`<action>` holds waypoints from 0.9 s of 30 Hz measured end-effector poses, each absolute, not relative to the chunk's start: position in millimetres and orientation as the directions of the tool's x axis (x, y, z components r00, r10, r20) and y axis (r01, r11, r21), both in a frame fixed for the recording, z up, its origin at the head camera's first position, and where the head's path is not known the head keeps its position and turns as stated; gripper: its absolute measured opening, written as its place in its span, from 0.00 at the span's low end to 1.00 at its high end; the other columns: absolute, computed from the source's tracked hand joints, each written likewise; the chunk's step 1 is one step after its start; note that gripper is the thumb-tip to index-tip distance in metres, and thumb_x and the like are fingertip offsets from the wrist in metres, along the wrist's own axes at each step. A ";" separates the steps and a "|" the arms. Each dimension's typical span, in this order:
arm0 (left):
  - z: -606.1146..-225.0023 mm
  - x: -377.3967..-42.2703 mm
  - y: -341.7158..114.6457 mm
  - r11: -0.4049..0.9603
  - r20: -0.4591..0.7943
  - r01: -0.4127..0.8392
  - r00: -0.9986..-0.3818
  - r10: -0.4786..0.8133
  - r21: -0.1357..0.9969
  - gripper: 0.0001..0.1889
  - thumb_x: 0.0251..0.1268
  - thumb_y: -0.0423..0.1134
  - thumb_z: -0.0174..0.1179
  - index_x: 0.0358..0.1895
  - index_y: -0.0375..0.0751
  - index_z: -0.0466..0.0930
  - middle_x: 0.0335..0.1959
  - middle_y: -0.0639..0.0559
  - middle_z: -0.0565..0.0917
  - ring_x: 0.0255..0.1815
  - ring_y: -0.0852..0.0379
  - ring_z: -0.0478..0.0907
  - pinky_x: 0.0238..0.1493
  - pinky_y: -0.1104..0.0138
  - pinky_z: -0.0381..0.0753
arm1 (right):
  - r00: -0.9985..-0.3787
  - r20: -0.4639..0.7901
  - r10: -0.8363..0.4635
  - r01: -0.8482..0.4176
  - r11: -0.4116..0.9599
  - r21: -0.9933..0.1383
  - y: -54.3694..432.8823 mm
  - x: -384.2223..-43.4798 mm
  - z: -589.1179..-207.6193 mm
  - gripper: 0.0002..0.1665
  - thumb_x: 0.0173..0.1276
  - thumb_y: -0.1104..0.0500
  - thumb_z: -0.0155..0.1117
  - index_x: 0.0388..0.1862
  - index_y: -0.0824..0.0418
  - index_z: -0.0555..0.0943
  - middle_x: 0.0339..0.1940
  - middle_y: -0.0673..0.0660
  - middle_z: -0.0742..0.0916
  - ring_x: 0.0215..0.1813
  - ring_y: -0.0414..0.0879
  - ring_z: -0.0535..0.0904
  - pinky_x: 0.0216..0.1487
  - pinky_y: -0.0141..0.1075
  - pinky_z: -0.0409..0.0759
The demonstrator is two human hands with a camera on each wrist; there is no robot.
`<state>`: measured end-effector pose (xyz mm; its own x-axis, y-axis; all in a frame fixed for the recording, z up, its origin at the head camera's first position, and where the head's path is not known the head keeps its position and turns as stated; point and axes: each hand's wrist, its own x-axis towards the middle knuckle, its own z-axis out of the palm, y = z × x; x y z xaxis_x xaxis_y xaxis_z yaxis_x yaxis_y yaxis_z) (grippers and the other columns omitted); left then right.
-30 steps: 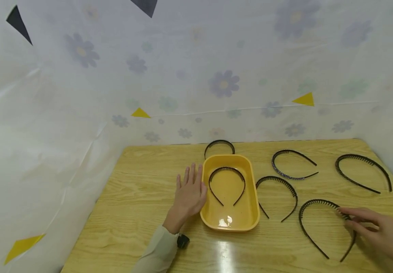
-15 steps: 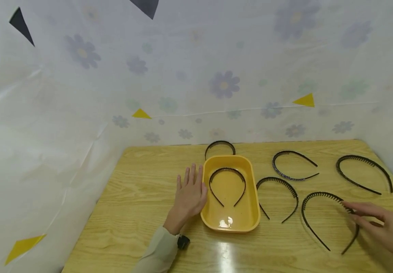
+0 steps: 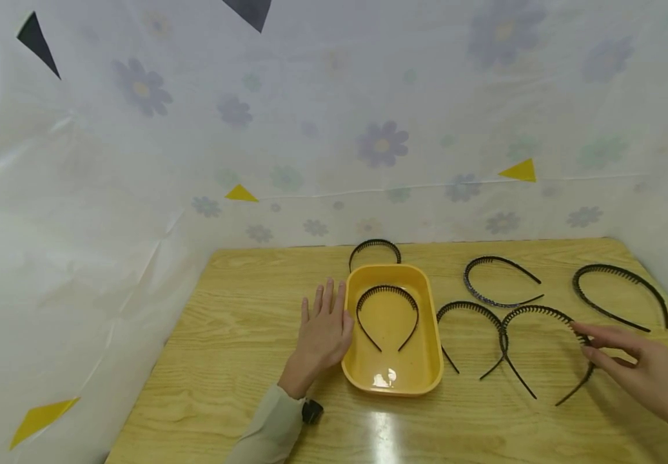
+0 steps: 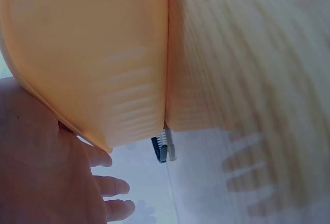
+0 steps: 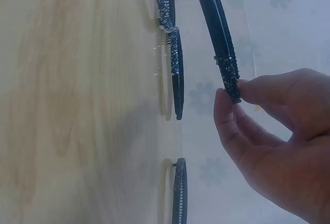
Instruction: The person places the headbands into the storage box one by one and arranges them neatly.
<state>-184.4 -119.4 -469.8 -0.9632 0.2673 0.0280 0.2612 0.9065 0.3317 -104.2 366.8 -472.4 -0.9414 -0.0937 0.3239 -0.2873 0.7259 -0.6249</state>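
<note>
Jutting left from pinching right hand (image 3: pixel 650 370): black headband (image 3: pixel 536 309), above table (image 3: pixel 241 348).

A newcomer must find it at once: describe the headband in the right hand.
On the wood-grain table, look to the right of the yellow tray. There the right hand pinches a black toothed headband, clear of the table. Unlike it, the other headbands lie on the table or in the tray.
</note>
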 end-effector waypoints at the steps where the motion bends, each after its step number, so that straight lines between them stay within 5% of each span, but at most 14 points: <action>1: -469.5 -184.2 -119.5 0.908 0.025 0.260 -0.963 0.267 0.330 0.31 0.85 0.46 0.32 0.85 0.42 0.43 0.85 0.42 0.42 0.84 0.42 0.37 0.78 0.39 0.36 | -0.937 0.334 -0.101 -0.301 0.720 -0.625 365.3 -105.9 -470.7 0.23 0.63 0.71 0.73 0.58 0.67 0.85 0.53 0.18 0.75 0.51 0.10 0.67 0.36 0.12 0.71; 9: -465.7 -183.5 -119.4 0.908 0.014 0.256 -0.964 0.267 0.330 0.31 0.85 0.47 0.31 0.85 0.43 0.43 0.85 0.42 0.42 0.84 0.42 0.37 0.78 0.38 0.37 | -0.933 0.350 -0.081 -0.303 0.700 -0.646 351.0 -113.7 -461.0 0.23 0.64 0.71 0.72 0.59 0.67 0.85 0.52 0.19 0.76 0.51 0.10 0.69 0.37 0.12 0.73; 14: -466.1 -183.5 -119.4 0.909 0.004 0.251 -0.964 0.265 0.333 0.31 0.85 0.47 0.30 0.85 0.44 0.42 0.85 0.43 0.42 0.84 0.42 0.36 0.78 0.39 0.37 | -0.934 0.353 -0.057 -0.292 0.693 -0.659 341.6 -120.6 -456.3 0.23 0.66 0.68 0.73 0.61 0.65 0.85 0.54 0.20 0.75 0.59 0.12 0.63 0.41 0.10 0.70; 27: -466.4 -184.0 -118.7 0.909 -0.005 0.248 -0.964 0.265 0.334 0.31 0.85 0.47 0.30 0.85 0.44 0.42 0.85 0.43 0.42 0.84 0.43 0.35 0.78 0.39 0.36 | -0.928 0.369 -0.050 -0.303 0.677 -0.671 315.2 -135.0 -444.7 0.23 0.67 0.66 0.73 0.62 0.63 0.85 0.54 0.22 0.77 0.54 0.14 0.68 0.41 0.10 0.70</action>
<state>-184.0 -118.7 -466.4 -0.9642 0.2651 -0.0048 0.2483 0.9094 0.3337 -135.0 315.2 -444.7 -0.9281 -0.0495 0.3689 -0.3028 0.6769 -0.6709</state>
